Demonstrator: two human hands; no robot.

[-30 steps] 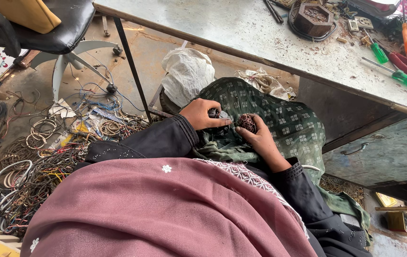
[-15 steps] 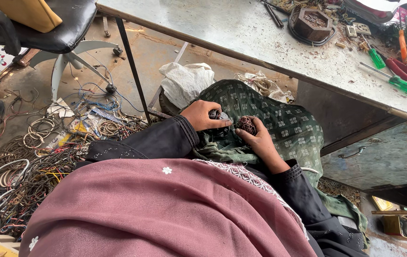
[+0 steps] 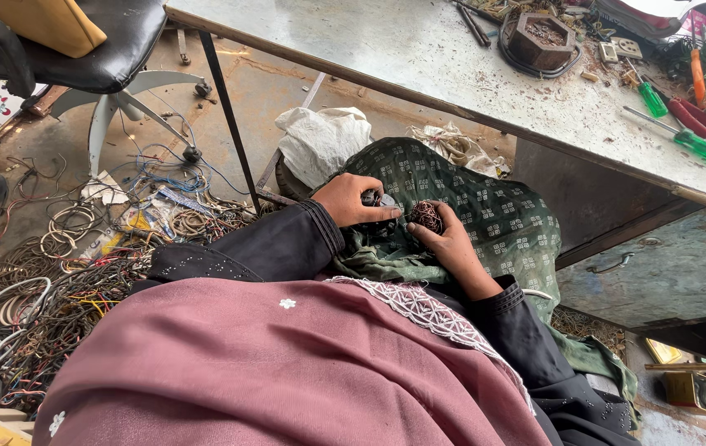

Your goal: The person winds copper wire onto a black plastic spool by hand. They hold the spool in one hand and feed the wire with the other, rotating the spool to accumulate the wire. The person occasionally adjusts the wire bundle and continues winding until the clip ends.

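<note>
Head view, looking down over the person's own lap. A mauve shawl with a white lace edge is filling the near part of the frame, soft and matte, over black sleeves dotted with tiny beads. Beyond it, a green patterned cloth is draping over the knees in loose folds.

The left hand is resting on the cloth at the centre, its fingers curling closed around a small dark tool; only the tool's dark tip is showing past the knuckles, so its shape cannot be told. The right hand is sitting just right of it, thumb and fingers pinching a coil. The coil is lying between the two hands, at the right hand's fingertips and touching the tip of the tool. It is looking like a small rounded bundle of fine reddish-brown wire, tightly wound and slightly glossy.

On the left, a heap of wires is sprawling across the dusty concrete floor: loops, tangles, some white, some blue, some copper. A black office chair with a white star base is standing at the far left. A white sack is lying crumpled just beyond the knees.

A grey metal table is running across the far side, scratched and littered with shavings. On its far right, green screwdrivers are lying near a squat hexagonal wooden box.
</note>
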